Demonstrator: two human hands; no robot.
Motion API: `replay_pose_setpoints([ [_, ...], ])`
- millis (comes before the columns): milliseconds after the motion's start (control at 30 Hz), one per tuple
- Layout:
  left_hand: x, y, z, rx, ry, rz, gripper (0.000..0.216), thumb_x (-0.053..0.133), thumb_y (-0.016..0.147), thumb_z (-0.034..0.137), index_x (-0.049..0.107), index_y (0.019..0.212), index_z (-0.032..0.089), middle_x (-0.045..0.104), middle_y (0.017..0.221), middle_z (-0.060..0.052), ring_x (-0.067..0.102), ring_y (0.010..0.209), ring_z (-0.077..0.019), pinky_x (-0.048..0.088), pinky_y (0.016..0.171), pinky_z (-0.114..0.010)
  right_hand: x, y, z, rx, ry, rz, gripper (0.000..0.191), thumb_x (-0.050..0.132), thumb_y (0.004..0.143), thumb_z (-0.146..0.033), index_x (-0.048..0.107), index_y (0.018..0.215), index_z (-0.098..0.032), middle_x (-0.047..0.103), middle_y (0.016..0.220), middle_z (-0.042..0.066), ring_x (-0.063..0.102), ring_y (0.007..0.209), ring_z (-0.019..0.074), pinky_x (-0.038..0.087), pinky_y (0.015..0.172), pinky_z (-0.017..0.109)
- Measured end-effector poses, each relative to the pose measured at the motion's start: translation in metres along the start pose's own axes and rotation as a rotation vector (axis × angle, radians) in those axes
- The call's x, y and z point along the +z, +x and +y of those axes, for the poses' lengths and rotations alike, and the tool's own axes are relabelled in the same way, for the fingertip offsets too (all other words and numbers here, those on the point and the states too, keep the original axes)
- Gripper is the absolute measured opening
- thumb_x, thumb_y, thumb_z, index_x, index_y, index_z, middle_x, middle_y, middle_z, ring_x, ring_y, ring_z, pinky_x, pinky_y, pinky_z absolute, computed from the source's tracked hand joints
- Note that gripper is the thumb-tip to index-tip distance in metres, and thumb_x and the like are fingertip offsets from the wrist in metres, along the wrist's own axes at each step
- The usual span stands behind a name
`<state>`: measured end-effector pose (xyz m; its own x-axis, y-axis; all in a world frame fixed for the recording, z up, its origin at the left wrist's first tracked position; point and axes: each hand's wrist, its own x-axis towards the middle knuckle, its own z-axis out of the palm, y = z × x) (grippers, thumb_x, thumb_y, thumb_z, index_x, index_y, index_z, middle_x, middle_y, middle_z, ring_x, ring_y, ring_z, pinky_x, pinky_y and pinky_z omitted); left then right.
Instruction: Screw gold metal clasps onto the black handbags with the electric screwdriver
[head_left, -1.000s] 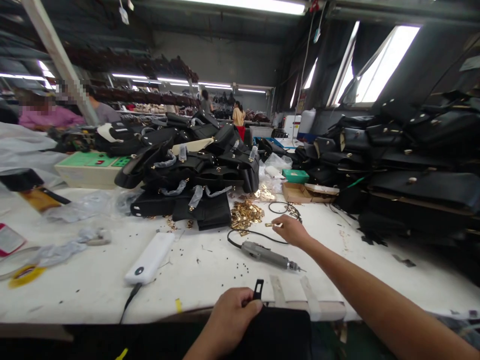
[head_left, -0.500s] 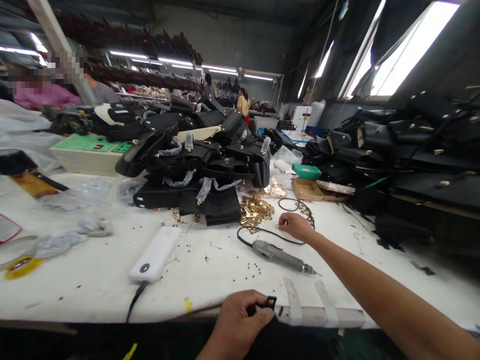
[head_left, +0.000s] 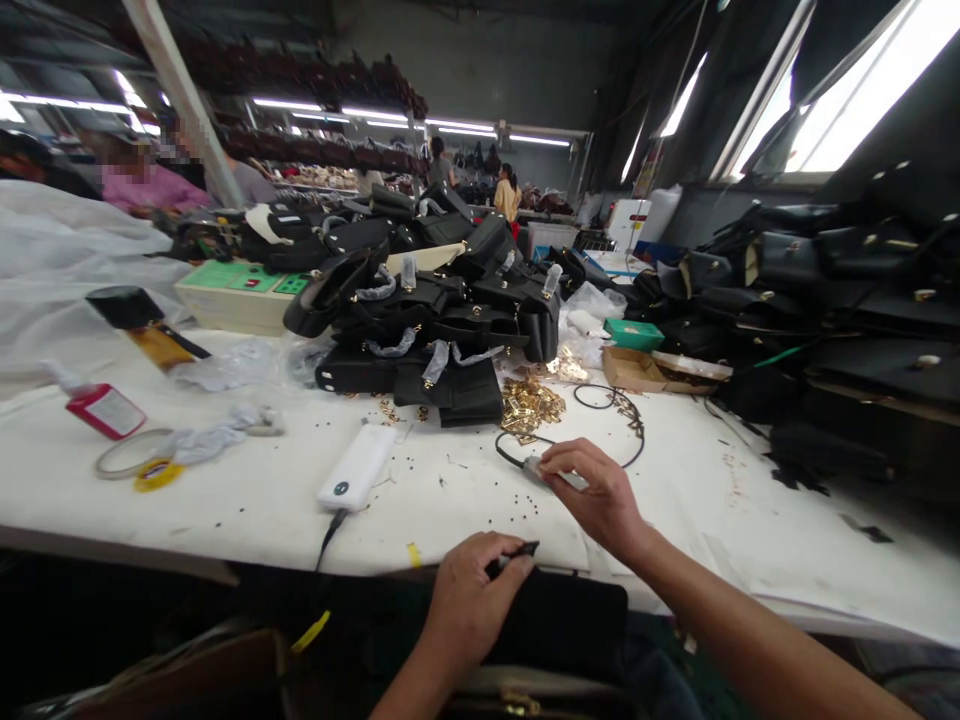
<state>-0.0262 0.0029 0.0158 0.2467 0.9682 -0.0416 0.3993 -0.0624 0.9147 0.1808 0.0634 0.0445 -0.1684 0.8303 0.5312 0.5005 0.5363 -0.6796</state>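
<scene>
My left hand (head_left: 472, 595) pinches a small black strap tab (head_left: 514, 556) at the top edge of a black bag (head_left: 562, 625) that rests below the table's front edge. My right hand (head_left: 596, 490) is over the grey electric screwdriver (head_left: 551, 473) on the white table (head_left: 225, 490), fingers curled around its body. The screwdriver's black cable (head_left: 517, 455) loops away behind it. A heap of small gold metal fittings (head_left: 529, 408) lies just beyond. Tiny black screws are scattered on the table near my hands.
A pile of black bags (head_left: 420, 320) fills the table's middle, with more stacked at right (head_left: 840, 300). A white power bank (head_left: 358, 480), tape rolls (head_left: 142, 462), a glue bottle (head_left: 101, 408), a green box (head_left: 240, 295) and cardboard boxes (head_left: 637, 368) lie about. Other people work at far left and back.
My right hand came back from the gold fittings and closed over the screwdriver. My left hand kept its pinch on the strap tab. The camera view shifted right and down.
</scene>
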Motion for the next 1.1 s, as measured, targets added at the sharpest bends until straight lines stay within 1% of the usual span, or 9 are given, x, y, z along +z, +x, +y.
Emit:
replay_pose_setpoints([
  [67,-0.010,-0.001,0.001,-0.031,0.009,0.005,0.026,0.059,0.088,0.041,0.077,0.084,0.022,0.075,0.086,-0.002,0.065,0.083,-0.0201,0.046,0.077,-0.026,0.014,-0.005,-0.009,0.178,0.183,-0.033,0.008,0.071,0.088,-0.029,0.068,0.087,-0.022,0.071,0.088,0.004,0.065,0.080,0.0185,0.054,0.078,0.034],
  [167,-0.022,-0.004,0.002,-0.073,0.026,0.008,0.037,0.053,0.092,0.046,0.072,0.077,0.019,0.065,0.068,0.001,0.056,0.069,-0.0158,0.039,0.065,-0.026,0.032,-0.015,-0.018,0.422,0.468,-0.114,0.027,0.076,0.080,-0.032,0.067,0.104,-0.021,0.068,0.082,0.001,0.063,0.073,0.0156,0.052,0.069,0.030],
  [200,-0.024,-0.006,0.002,-0.086,0.029,0.012,0.039,0.052,0.092,0.048,0.072,0.075,0.018,0.062,0.065,0.002,0.053,0.066,-0.0149,0.037,0.063,-0.026,0.036,-0.019,-0.021,0.468,0.533,-0.146,0.033,0.077,0.078,-0.032,0.066,0.107,-0.020,0.067,0.081,0.000,0.062,0.072,0.0150,0.051,0.067,0.028],
  [267,-0.025,-0.010,0.001,-0.094,0.019,0.026,0.040,0.052,0.092,0.049,0.072,0.077,0.017,0.061,0.064,0.002,0.051,0.065,-0.0143,0.036,0.062,-0.026,0.038,-0.025,-0.026,0.524,0.589,-0.222,0.032,0.075,0.078,-0.034,0.066,0.105,-0.019,0.066,0.078,-0.001,0.061,0.069,0.0141,0.050,0.063,0.027],
  [400,-0.014,-0.017,-0.002,-0.065,-0.032,0.084,0.037,0.055,0.091,0.047,0.076,0.089,0.017,0.071,0.078,0.000,0.059,0.075,-0.0166,0.042,0.071,-0.026,0.025,-0.036,-0.034,0.543,0.521,-0.353,0.021,0.068,0.084,-0.036,0.067,0.096,-0.018,0.069,0.080,0.001,0.063,0.070,0.0146,0.051,0.064,0.027],
  [567,0.011,-0.015,0.002,-0.067,-0.084,0.092,0.035,0.061,0.087,0.047,0.076,0.092,0.016,0.073,0.079,-0.002,0.061,0.072,-0.0169,0.045,0.067,-0.026,0.000,-0.052,-0.030,0.502,0.368,-0.305,0.019,0.066,0.086,-0.036,0.070,0.092,-0.018,0.070,0.081,0.002,0.062,0.074,0.0159,0.048,0.070,0.028],
  [767,0.042,-0.005,0.022,-0.021,-0.104,0.020,0.037,0.058,0.091,0.045,0.077,0.108,0.018,0.078,0.095,-0.004,0.066,0.080,-0.0196,0.049,0.077,-0.029,-0.030,-0.064,-0.020,0.553,0.319,-0.274,0.016,0.063,0.087,-0.033,0.071,0.089,-0.020,0.067,0.073,0.000,0.059,0.065,0.0145,0.046,0.062,0.027],
  [933,0.061,0.002,0.032,-0.026,-0.041,0.029,0.040,0.057,0.092,0.046,0.076,0.116,0.020,0.077,0.092,-0.004,0.065,0.077,-0.0196,0.047,0.070,-0.028,-0.042,-0.072,-0.008,0.628,0.377,-0.210,0.018,0.063,0.087,-0.034,0.072,0.091,-0.020,0.069,0.074,0.001,0.061,0.065,0.0156,0.049,0.061,0.028],
  [1100,0.068,0.005,0.031,-0.065,0.035,0.062,0.043,0.059,0.090,0.050,0.076,0.116,0.020,0.071,0.073,-0.001,0.055,0.062,-0.0155,0.039,0.059,-0.026,-0.043,-0.076,-0.003,0.671,0.480,-0.147,0.021,0.066,0.084,-0.037,0.074,0.086,-0.018,0.071,0.079,0.002,0.063,0.073,0.0173,0.052,0.069,0.030],
])
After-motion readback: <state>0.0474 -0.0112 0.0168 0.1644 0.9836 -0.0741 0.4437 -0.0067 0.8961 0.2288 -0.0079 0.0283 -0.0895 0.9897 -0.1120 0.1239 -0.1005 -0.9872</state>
